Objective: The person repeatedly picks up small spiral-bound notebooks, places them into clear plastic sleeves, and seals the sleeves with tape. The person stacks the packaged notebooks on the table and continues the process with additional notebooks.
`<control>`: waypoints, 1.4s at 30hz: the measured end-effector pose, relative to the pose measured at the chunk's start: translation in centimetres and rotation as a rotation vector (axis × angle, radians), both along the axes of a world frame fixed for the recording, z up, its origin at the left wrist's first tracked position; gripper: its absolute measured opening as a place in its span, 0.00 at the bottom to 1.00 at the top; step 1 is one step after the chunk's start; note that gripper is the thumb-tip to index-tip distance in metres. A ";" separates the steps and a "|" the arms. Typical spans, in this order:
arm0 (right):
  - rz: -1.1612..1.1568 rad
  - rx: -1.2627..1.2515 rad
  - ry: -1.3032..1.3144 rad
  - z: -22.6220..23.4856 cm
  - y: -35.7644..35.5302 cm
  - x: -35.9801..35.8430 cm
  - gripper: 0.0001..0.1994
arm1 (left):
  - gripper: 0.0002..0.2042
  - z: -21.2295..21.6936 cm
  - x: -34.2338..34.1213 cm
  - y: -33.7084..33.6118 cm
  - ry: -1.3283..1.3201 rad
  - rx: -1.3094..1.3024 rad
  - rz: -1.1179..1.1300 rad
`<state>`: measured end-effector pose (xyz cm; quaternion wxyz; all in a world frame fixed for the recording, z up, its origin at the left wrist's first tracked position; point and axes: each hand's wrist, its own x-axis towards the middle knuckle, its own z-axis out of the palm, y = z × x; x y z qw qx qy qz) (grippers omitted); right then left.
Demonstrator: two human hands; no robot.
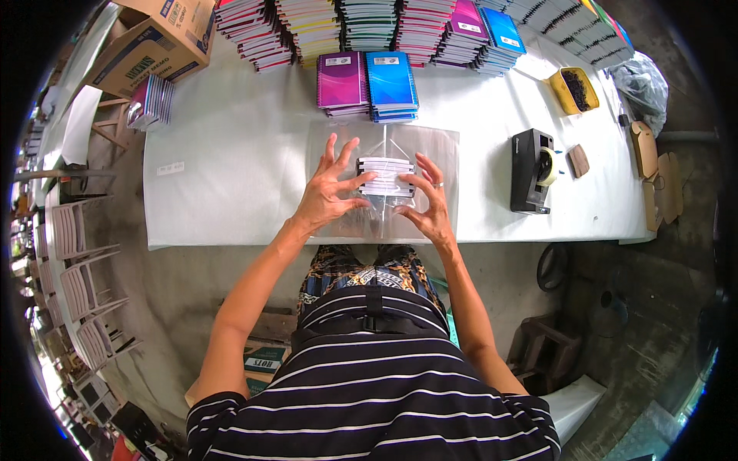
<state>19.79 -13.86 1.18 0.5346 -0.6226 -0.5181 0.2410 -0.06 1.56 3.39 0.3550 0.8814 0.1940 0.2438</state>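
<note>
Head view: small stack of notebooks (386,177) gripped at both ends, left hand (329,194) fingers spread, right hand (430,203) fingers curled, on clear plastic sheet (440,154) at table (231,169) edge. Stack judged stiff, fairly light; sheet slippery, flimsy; short ends best held.

Outdoor work table on a concrete floor

A long table (231,207) under a white cloth runs left to right, daylight falling evenly on it. Grey concrete floor (177,284) lies near and right. White plastic chairs (77,276) line the left edge; a cardboard box (157,38) sits at the far left corner.
</note>
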 end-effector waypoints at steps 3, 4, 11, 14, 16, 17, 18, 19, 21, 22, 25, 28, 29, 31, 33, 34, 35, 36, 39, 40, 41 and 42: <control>-0.008 0.000 -0.006 0.1 -0.1 0.2 0.31 | 0.29 1.3 0.4 0.7 0.096 0.127 -0.030; -0.030 0.000 -0.001 0.0 -0.4 0.3 0.31 | 0.30 1.5 0.5 0.8 0.120 0.165 -0.033; 0.021 0.028 -0.046 -0.2 0.8 -1.0 0.31 | 0.32 1.0 2.0 -0.4 0.047 0.164 0.003; -0.029 0.029 -0.017 0.4 0.4 -1.1 0.31 | 0.30 0.3 1.4 -1.1 -0.005 0.009 0.040; -0.064 0.031 0.002 0.1 -0.2 -0.6 0.30 | 0.30 -0.3 0.2 -0.9 -0.078 -0.083 0.088; -0.061 0.019 -0.033 0.2 -0.4 -0.5 0.30 | 0.29 -0.4 0.1 -0.8 -0.061 -0.034 0.069; -0.048 0.020 -0.020 0.3 -0.4 -0.6 0.29 | 0.29 -0.5 0.1 -0.7 -0.045 0.016 0.051; -0.034 0.022 -0.006 0.3 -0.2 -0.8 0.29 | 0.28 -0.6 0.2 -0.6 -0.028 0.065 0.034; -0.024 0.041 0.029 0.3 0.6 -1.1 0.26 | 0.26 0.3 1.0 -0.1 0.008 0.162 0.007; -0.023 0.048 0.021 0.3 0.9 -1.1 0.25 | 0.25 0.7 1.3 0.0 0.026 0.210 -0.007; -0.001 0.062 0.011 0.8 1.7 -0.9 0.20 | 0.19 0.9 1.6 0.0 0.047 0.258 -0.006; 0.028 0.018 0.034 2.4 2.1 -0.6 0.15 | 0.15 1.6 1.4 0.0 0.081 0.274 0.014; 0.032 -0.014 0.044 3.3 2.1 -0.4 0.14 | 0.14 2.0 1.5 0.1 0.098 0.285 0.011; 0.046 -0.059 0.050 3.8 2.0 0.1 0.12 | 0.13 3.0 1.8 0.1 0.134 0.305 0.006; 0.063 -0.082 0.042 3.9 2.4 0.8 0.11 | 0.13 3.8 2.2 0.5 0.157 0.270 -0.011; 0.054 -0.089 -0.001 4.0 2.6 0.9 0.10 | 0.12 3.9 2.4 0.7 0.169 0.252 -0.020; 0.045 -0.096 -0.042 4.2 2.9 1.0 0.09 | 0.13 3.9 2.5 0.9 0.166 0.236 -0.024; 0.036 -0.103 -0.084 4.4 3.1 1.1 0.09 | 0.15 3.8 2.6 1.2 0.164 0.221 -0.028; 0.021 -0.067 -0.257 5.0 3.6 1.4 0.07 | 0.21 3.2 3.1 1.7 0.075 0.121 -0.022; 0.023 -0.068 -0.234 4.8 3.8 1.6 0.08 | 0.24 3.0 3.3 1.8 0.032 0.079 -0.017; 0.024 -0.068 -0.211 4.6 3.9 1.7 0.09 | 0.27 2.9 3.5 1.8 0.002 0.020 -0.001; 0.023 -0.068 -0.188 4.5 4.1 1.8 0.09 | 0.30 2.8 3.9 1.7 -0.028 -0.039 0.014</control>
